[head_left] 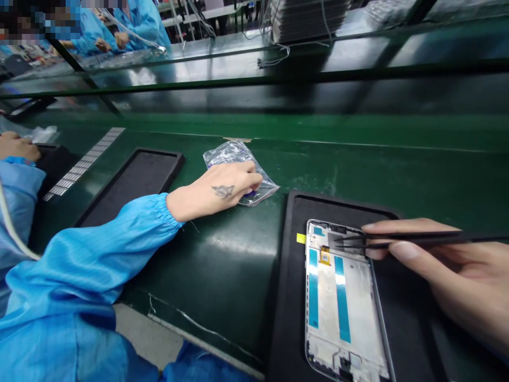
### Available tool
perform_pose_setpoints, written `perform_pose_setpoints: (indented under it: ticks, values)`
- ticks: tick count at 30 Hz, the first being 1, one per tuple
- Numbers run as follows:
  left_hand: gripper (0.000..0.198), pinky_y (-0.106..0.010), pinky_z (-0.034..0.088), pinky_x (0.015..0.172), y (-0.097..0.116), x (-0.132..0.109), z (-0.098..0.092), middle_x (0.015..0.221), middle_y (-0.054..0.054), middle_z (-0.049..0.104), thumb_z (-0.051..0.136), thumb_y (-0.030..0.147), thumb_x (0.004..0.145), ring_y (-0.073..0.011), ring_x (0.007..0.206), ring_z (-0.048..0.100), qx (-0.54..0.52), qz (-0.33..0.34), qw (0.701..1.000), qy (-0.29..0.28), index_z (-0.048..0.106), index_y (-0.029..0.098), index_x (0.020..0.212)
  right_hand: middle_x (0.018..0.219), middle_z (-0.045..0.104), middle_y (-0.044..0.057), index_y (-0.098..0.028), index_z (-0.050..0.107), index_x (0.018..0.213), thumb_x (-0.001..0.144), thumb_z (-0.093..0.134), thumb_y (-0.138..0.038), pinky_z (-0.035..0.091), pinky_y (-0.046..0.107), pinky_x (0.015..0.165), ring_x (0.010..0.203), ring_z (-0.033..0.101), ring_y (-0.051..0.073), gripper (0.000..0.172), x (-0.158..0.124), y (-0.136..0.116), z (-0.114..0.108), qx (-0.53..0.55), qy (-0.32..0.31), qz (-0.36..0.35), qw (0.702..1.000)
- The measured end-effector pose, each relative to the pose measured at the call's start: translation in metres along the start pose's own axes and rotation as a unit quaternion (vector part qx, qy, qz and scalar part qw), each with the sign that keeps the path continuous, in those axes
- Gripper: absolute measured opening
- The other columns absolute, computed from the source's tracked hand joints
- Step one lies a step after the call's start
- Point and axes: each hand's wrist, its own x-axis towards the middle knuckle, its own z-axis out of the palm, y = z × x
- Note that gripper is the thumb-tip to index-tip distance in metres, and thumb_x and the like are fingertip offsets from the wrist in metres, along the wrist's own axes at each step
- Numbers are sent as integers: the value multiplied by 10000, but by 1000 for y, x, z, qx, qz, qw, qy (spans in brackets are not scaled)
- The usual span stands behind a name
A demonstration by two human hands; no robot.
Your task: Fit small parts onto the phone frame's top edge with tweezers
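Note:
My right hand [449, 270] comes in from the right edge, fingers closed round black tweezers [433, 238]. The two tips sit slightly apart over the upper part of an opened phone frame [324, 297], beside a small amber flex connector [325, 255]. Whether the tips touch anything is unclear. Two teal strips run down the frame's silver inside, and a yellow-green tab [301, 239] sticks out at its left side. The frame lies in a black tray [292, 254]. My left hand does not show.
A co-worker's tattooed hand [218, 185] reaches from the left onto a clear plastic bag [226, 151]. Further left lie another black tray [135, 175], a strip of small grey pieces [87, 159] and another hand [18, 147]. A shelf [222, 66] spans the back.

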Motion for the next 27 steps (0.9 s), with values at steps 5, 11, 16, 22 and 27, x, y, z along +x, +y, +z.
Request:
perform_pose_setpoints:
  ticks: [5, 11, 16, 22, 27]
  values:
    - [165, -294, 398, 705, -4, 4, -2, 1068, -67, 599, 462, 176, 1010, -174, 882, 569, -38, 13, 999, -3, 625, 152, 1000, 906, 751, -10, -363, 789, 728, 859, 619, -730, 590, 338, 646, 819, 725, 252, 425, 1, 1, 0, 0, 1, -2, 1000]
    - [144, -291, 403, 763, -4, 14, 1, 1053, -76, 569, 456, 162, 1006, -174, 888, 541, -35, 35, 999, -17, 599, 144, 1012, 918, 751, -13, -356, 788, 742, 868, 639, -685, 591, 311, 692, 847, 723, 232, 382, -2, 2, 0, 14, -2, -3, 1000]
    - [144, -276, 389, 718, -5, 20, 2, 944, -55, 540, 410, 128, 992, -150, 778, 492, -57, 54, 996, -43, 539, 146, 929, 883, 743, 5, -302, 795, 823, 866, 700, -539, 591, 259, 698, 752, 700, 185, 258, -2, -6, 2, 78, -3, 10, 997]
    - [178, -280, 382, 689, -6, 15, -2, 896, -45, 544, 375, 191, 1020, -149, 748, 483, -44, 60, 996, -39, 503, 162, 899, 779, 713, 18, -257, 794, 953, 889, 720, -451, 578, 223, 673, 677, 676, 153, 217, -3, -5, 3, 149, -2, 24, 989]
    - [189, -322, 425, 736, -4, 6, 5, 1029, -99, 581, 345, 143, 1011, -194, 844, 530, 71, 59, 996, 8, 532, 148, 983, 799, 714, 15, -260, 789, 986, 911, 717, -435, 561, 207, 673, 691, 676, 137, 204, -5, -2, 3, 171, -12, 12, 985]
